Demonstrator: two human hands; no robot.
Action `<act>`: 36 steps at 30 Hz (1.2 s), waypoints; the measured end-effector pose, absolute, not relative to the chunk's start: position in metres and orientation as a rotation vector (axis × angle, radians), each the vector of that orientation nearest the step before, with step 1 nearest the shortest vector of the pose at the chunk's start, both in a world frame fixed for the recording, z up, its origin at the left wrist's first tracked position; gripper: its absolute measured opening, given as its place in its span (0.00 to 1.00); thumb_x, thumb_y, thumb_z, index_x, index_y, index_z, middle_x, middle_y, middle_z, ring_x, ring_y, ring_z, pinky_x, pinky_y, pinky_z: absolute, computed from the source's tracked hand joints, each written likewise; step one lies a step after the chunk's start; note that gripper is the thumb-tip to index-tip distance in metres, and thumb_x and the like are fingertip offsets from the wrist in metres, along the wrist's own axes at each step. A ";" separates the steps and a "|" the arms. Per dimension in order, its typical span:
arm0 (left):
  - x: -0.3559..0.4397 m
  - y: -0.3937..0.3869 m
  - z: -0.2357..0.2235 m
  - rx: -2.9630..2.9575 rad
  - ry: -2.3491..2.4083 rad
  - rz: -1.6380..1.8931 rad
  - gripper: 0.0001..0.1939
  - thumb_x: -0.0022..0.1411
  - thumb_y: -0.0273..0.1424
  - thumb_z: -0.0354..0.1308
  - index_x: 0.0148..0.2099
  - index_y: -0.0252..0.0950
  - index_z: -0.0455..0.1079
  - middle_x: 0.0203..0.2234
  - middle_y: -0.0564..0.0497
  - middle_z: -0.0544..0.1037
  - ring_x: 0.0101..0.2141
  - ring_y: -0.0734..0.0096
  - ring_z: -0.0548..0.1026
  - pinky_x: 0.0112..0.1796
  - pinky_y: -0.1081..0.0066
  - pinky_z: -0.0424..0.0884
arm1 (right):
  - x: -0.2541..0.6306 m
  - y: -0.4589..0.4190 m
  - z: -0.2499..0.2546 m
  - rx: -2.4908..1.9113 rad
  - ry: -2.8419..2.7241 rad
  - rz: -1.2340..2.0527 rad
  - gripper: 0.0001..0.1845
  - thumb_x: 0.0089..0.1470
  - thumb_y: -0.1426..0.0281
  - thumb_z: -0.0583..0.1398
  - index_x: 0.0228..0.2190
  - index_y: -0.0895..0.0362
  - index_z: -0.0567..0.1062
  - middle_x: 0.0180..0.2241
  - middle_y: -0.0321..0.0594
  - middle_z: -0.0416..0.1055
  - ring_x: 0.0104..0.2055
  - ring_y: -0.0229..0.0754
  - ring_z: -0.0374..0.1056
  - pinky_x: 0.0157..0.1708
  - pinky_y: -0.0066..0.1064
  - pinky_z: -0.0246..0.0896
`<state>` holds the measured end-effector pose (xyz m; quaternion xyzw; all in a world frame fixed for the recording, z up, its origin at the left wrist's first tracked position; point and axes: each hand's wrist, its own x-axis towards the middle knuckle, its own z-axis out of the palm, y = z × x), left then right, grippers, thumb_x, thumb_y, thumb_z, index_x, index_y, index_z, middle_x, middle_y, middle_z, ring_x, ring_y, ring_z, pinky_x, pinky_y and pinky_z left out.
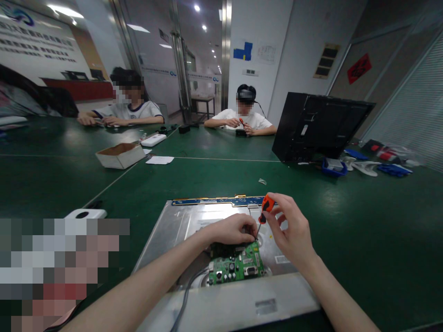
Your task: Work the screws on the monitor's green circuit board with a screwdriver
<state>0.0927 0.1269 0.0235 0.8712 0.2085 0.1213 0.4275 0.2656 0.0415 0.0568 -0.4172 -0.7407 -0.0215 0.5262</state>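
The left hand [230, 229] is reaching over the far edge of the board [238, 265], its fingers bending close together beside the screwdriver's [267, 203] tip; whether they are gripping anything, I cannot tell. The board is lying on the panel [159, 242], just below these fingers, and the screwdriver is slanting up rightward from near its far corner to the right hand [292, 226], whose fingers are clamping the orange-and-black handle. Farther back, the wall sign [34, 44] is showing a blue logo above blurred characters, the label [282, 259] is carrying print too small to read, and the red poster [359, 68] is bearing unreadable characters. The left forearm is crossing the panel and hiding part of it, while the cable [187, 299] is running from the board toward the near edge. Across the bench [214, 177], a box [121, 155] and a paper [159, 160] are lying at left, two co-workers are sitting opposite, and a monitor [321, 127] is standing at right beside a blue tray [334, 169].
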 end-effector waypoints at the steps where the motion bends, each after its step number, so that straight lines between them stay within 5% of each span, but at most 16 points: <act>1: 0.093 0.127 0.024 2.177 0.521 0.304 0.04 0.55 0.21 0.61 0.33 0.35 0.71 0.28 0.56 0.73 0.30 0.72 0.70 0.35 0.74 0.66 | 0.266 0.041 0.057 -0.994 -1.778 -0.047 0.21 0.63 0.76 0.56 0.56 0.51 0.65 0.46 0.43 0.70 0.31 0.35 0.71 0.22 0.24 0.69; 11: 0.093 0.127 0.025 2.182 0.509 0.301 0.05 0.55 0.21 0.60 0.34 0.35 0.72 0.30 0.54 0.75 0.33 0.70 0.71 0.36 0.73 0.66 | 0.266 0.043 0.047 -0.998 -1.678 -0.074 0.23 0.57 0.72 0.64 0.51 0.51 0.62 0.43 0.42 0.74 0.29 0.38 0.73 0.20 0.26 0.68; 21: 0.093 0.129 0.022 2.180 0.508 0.298 0.04 0.56 0.22 0.61 0.34 0.35 0.72 0.30 0.54 0.75 0.32 0.70 0.71 0.35 0.74 0.66 | 0.265 0.042 0.056 -0.981 -1.698 -0.059 0.19 0.59 0.76 0.60 0.50 0.52 0.65 0.46 0.44 0.68 0.31 0.35 0.70 0.21 0.25 0.68; 28: 0.092 0.129 0.020 2.184 0.517 0.291 0.03 0.57 0.23 0.61 0.35 0.35 0.72 0.29 0.55 0.75 0.31 0.71 0.71 0.34 0.75 0.66 | 0.264 0.040 0.060 -1.019 -1.718 -0.072 0.21 0.61 0.74 0.57 0.55 0.52 0.65 0.43 0.42 0.73 0.27 0.35 0.71 0.20 0.25 0.68; 36: 0.093 0.128 0.025 2.188 0.498 0.299 0.05 0.56 0.21 0.60 0.35 0.35 0.71 0.30 0.55 0.74 0.33 0.70 0.71 0.36 0.74 0.66 | 0.264 0.041 0.052 -0.975 -1.657 -0.001 0.21 0.57 0.73 0.62 0.50 0.51 0.62 0.43 0.42 0.74 0.28 0.37 0.72 0.20 0.26 0.68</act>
